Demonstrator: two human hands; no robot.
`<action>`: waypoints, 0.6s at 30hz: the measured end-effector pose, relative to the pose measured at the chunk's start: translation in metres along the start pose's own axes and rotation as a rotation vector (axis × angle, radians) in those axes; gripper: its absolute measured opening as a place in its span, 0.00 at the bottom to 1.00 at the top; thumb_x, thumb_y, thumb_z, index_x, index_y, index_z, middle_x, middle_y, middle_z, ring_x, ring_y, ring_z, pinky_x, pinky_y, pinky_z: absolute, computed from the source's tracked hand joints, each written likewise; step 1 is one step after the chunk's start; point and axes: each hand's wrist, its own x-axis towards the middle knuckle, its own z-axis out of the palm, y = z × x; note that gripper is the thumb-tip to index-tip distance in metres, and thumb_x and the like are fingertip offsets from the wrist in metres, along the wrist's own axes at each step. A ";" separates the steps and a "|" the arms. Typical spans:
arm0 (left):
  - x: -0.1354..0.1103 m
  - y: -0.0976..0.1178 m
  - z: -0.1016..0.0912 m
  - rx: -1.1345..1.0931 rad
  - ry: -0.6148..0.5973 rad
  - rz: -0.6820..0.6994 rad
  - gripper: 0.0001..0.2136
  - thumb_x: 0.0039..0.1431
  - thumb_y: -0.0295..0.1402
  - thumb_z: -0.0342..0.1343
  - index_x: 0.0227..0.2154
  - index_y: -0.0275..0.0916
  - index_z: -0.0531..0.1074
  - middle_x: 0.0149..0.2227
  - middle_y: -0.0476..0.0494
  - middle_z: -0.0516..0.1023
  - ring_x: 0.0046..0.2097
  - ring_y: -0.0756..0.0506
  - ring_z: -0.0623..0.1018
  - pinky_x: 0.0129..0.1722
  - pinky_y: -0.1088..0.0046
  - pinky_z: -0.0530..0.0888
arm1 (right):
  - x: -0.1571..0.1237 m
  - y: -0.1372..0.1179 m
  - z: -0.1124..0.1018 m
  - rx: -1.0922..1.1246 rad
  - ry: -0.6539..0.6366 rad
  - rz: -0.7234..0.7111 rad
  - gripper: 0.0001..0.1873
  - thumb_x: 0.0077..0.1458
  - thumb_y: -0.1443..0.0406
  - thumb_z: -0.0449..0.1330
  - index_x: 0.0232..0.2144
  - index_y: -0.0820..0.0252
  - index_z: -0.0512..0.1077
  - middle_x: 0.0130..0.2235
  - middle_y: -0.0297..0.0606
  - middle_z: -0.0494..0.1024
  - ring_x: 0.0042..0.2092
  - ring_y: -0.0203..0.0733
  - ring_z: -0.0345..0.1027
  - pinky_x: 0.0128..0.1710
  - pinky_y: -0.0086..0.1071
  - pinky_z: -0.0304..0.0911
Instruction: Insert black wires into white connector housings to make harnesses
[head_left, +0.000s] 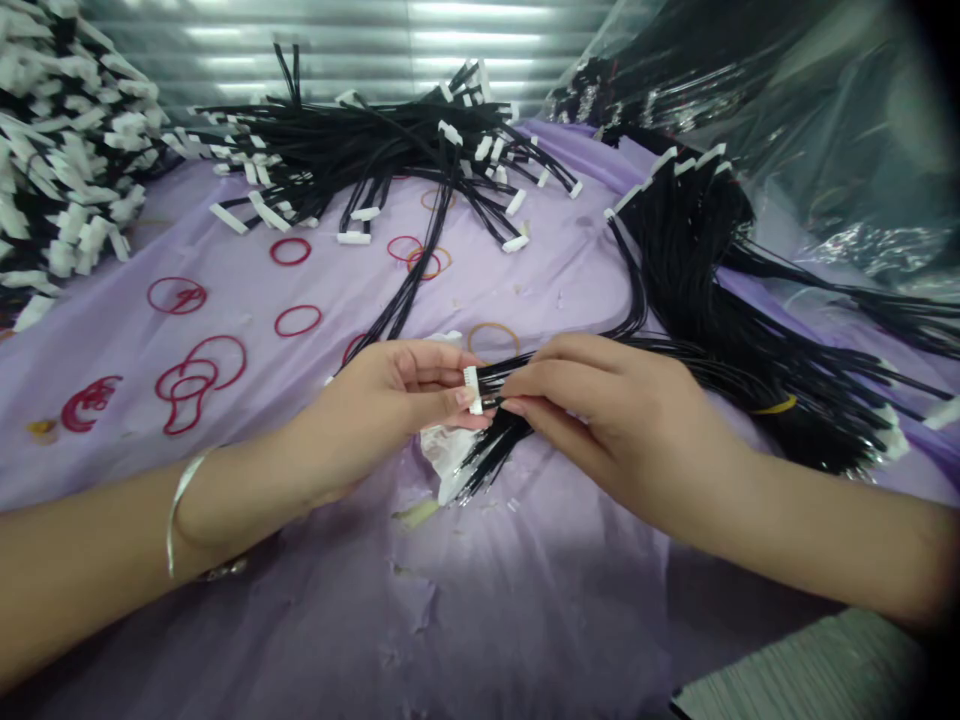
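Note:
My left hand (390, 400) is closed, pinching a small white connector (472, 388) at the middle of the table. My right hand (600, 410) is closed on the thin black wires (514, 368) that run into that connector, fingertips right against it. More loose black wire ends (487, 455) fan out below the hands over a crumpled white scrap (442, 455). The wires lead right into a big black bundle (712, 300).
A purple sheet (525, 600) covers the table. Several red and orange rubber bands (298, 320) lie on it at left and centre. Another pile of black harnesses with white connectors (375, 140) lies at the back. White connectors (67, 170) are heaped far left. Clear plastic bags (825, 120) at right.

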 end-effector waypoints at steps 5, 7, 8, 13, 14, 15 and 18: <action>0.000 -0.001 -0.001 0.004 -0.007 0.016 0.06 0.52 0.23 0.61 0.34 0.36 0.76 0.32 0.49 0.79 0.35 0.51 0.79 0.41 0.75 0.76 | 0.003 0.006 0.010 0.060 -0.009 0.081 0.07 0.58 0.71 0.53 0.32 0.62 0.71 0.33 0.38 0.74 0.35 0.36 0.67 0.33 0.29 0.62; 0.000 -0.002 -0.001 0.002 -0.018 0.024 0.06 0.52 0.24 0.61 0.33 0.37 0.77 0.33 0.48 0.80 0.35 0.51 0.79 0.41 0.74 0.76 | 0.003 0.006 0.010 0.094 0.009 0.138 0.06 0.55 0.71 0.55 0.37 0.63 0.69 0.32 0.35 0.74 0.33 0.35 0.67 0.32 0.28 0.62; 0.000 -0.003 -0.001 0.003 -0.026 0.026 0.05 0.52 0.25 0.61 0.33 0.37 0.77 0.33 0.48 0.80 0.35 0.51 0.79 0.41 0.75 0.75 | 0.003 0.005 0.009 0.119 0.010 0.171 0.09 0.54 0.72 0.57 0.40 0.64 0.67 0.31 0.34 0.73 0.32 0.34 0.67 0.31 0.27 0.61; 0.000 -0.001 0.001 0.018 -0.002 0.006 0.05 0.51 0.24 0.62 0.32 0.36 0.77 0.32 0.48 0.80 0.33 0.51 0.79 0.38 0.76 0.75 | 0.002 0.005 0.008 0.210 -0.013 0.253 0.14 0.51 0.72 0.60 0.41 0.63 0.63 0.28 0.29 0.72 0.28 0.30 0.66 0.27 0.25 0.60; -0.001 0.000 0.001 0.020 0.010 0.001 0.05 0.51 0.23 0.61 0.32 0.35 0.76 0.31 0.48 0.80 0.33 0.51 0.79 0.37 0.77 0.75 | 0.002 0.005 0.008 0.219 -0.014 0.261 0.14 0.51 0.73 0.60 0.41 0.63 0.63 0.27 0.28 0.71 0.27 0.30 0.66 0.27 0.25 0.60; -0.001 0.001 0.002 0.022 0.017 -0.004 0.05 0.51 0.23 0.61 0.32 0.35 0.76 0.31 0.48 0.80 0.32 0.51 0.79 0.37 0.78 0.75 | 0.002 0.005 0.007 0.229 -0.013 0.267 0.15 0.50 0.73 0.60 0.40 0.62 0.63 0.27 0.28 0.71 0.27 0.30 0.66 0.27 0.25 0.60; -0.002 0.002 0.002 0.022 0.023 -0.006 0.06 0.50 0.22 0.61 0.32 0.35 0.76 0.31 0.47 0.80 0.32 0.51 0.79 0.35 0.78 0.75 | 0.002 0.006 0.006 0.278 -0.010 0.278 0.15 0.50 0.73 0.60 0.40 0.61 0.62 0.28 0.28 0.72 0.28 0.30 0.67 0.28 0.25 0.61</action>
